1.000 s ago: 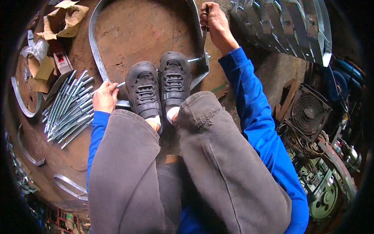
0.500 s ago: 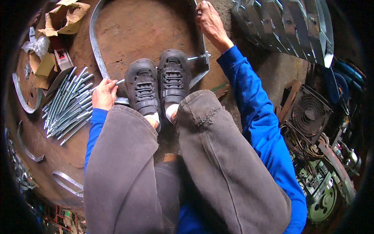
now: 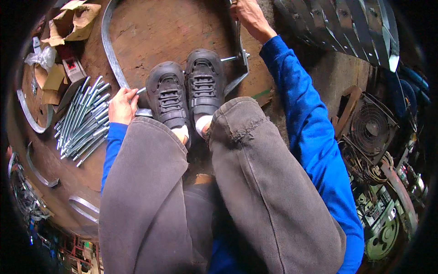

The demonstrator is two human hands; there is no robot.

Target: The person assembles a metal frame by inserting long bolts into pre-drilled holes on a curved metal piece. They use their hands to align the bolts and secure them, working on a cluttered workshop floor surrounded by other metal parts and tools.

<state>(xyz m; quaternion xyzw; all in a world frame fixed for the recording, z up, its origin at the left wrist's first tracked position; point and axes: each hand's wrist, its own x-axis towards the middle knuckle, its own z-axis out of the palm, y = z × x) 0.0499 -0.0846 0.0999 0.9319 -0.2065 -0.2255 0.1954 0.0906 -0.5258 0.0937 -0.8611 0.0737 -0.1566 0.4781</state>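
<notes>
your left hand (image 3: 122, 106) was closed in a pinch on one end of a steel rod (image 3: 229, 58), while your right hand (image 3: 252, 19) was curled against the right side of the bent metal band (image 3: 107, 37); its fingertips met the top edge of the view, so i could not tell what, if anything, it gripped. the band lay on the brown floor (image 3: 169, 29), curving ahead of your shoes (image 3: 204, 82), with the rod crossing behind them. the likeliest trouble, i judged, was the rod spinning or sliding in that light pinch if the fastener (image 3: 246, 55) at its far end was turned. your shoes hid the middle of the rod, so a crooked seat could have gone unnoticed. lifting a foot might have let the band skid, and a leftward slip could have knocked your knuckles into the rod pile (image 3: 86, 121).
</notes>
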